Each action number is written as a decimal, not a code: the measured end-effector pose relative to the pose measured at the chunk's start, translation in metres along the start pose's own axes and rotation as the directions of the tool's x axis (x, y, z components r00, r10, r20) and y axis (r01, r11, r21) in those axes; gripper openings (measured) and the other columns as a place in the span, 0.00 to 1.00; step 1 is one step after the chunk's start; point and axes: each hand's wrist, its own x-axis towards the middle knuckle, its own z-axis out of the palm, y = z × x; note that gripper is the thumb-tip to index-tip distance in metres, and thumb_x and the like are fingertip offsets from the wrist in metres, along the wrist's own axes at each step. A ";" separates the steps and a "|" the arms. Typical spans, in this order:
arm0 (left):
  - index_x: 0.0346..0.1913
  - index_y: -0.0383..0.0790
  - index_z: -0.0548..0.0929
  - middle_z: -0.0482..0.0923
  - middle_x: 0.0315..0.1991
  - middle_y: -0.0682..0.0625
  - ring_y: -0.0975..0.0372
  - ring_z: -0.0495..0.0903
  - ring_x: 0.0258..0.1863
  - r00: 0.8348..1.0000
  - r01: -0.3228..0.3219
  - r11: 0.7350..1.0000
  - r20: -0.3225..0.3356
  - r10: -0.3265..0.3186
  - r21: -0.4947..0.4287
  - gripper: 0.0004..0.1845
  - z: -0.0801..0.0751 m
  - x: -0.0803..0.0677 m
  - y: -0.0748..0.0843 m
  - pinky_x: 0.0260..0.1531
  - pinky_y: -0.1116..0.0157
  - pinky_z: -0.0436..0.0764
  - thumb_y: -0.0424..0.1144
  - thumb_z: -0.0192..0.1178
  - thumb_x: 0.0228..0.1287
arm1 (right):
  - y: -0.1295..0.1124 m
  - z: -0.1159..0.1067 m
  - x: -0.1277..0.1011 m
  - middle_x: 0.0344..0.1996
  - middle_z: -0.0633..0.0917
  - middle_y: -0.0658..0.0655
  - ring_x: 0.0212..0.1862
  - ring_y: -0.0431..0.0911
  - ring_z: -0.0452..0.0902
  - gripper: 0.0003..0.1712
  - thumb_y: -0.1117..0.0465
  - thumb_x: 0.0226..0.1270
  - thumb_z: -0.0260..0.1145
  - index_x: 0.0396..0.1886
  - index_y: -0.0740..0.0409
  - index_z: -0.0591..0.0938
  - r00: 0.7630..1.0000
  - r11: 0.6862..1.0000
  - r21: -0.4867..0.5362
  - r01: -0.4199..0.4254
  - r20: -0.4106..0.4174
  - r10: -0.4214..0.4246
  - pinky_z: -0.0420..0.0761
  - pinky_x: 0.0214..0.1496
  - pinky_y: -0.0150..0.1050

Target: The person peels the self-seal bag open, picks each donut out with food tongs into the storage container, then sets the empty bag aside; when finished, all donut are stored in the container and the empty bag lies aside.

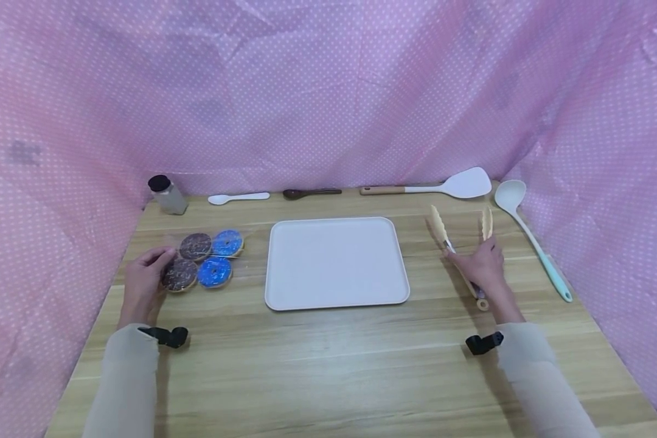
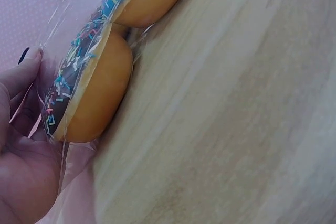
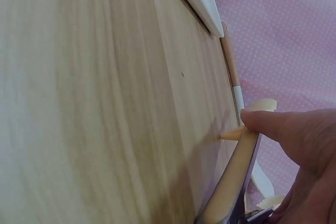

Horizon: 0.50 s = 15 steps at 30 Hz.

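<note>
At the left of the table lies a clear plastic pack (image 2: 68, 19) of toy donuts, two chocolate-brown donuts (image 1: 180, 275) and two blue donuts (image 1: 215, 272), all with sprinkles. My left hand (image 1: 143, 283) holds the pack by its left edge, with the thumb and fingers about the clear film beside a brown donut (image 2: 100, 87). On the right, my right hand (image 1: 483, 266) grips a pair of tongs (image 1: 440, 226) with spread arms and cream-coloured scalloped tips. In the right wrist view the thumb lies along one tong arm (image 3: 233, 177); the palm hides part of the tongs.
A white rectangular tray (image 1: 336, 264) lies mid-table between the hands. Along the back are a black-capped jar (image 1: 168, 196), a white spoon (image 1: 238, 198), a dark brown spoon (image 1: 311, 193) and a white spatula (image 1: 467, 184). A ladle (image 1: 531, 237) lies along the right edge. Pink dotted cloth (image 1: 328, 91) surrounds the table.
</note>
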 end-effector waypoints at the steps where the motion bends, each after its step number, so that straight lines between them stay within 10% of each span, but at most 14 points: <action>1: 0.47 0.37 0.85 0.82 0.37 0.57 0.71 0.80 0.34 1.000 0.006 1.000 -0.007 -0.006 0.017 0.20 0.000 0.000 0.001 0.30 0.75 0.81 0.39 0.73 0.50 | -0.001 0.001 -0.001 0.58 0.58 0.86 0.58 0.74 0.56 0.69 0.37 0.53 0.70 0.67 0.81 0.40 1.000 1.000 0.001 -0.005 -0.006 0.005 0.61 0.62 0.66; 15: 0.51 0.41 0.84 0.82 0.38 0.59 0.71 0.79 0.36 0.999 0.046 0.993 -0.030 -0.043 0.107 0.24 0.000 0.000 0.004 0.31 0.75 0.81 0.45 0.73 0.50 | 0.002 0.003 -0.006 0.59 0.57 0.84 0.57 0.72 0.60 0.63 0.36 0.54 0.69 0.69 0.75 0.47 0.998 0.997 0.050 -0.054 -0.033 0.055 0.65 0.60 0.66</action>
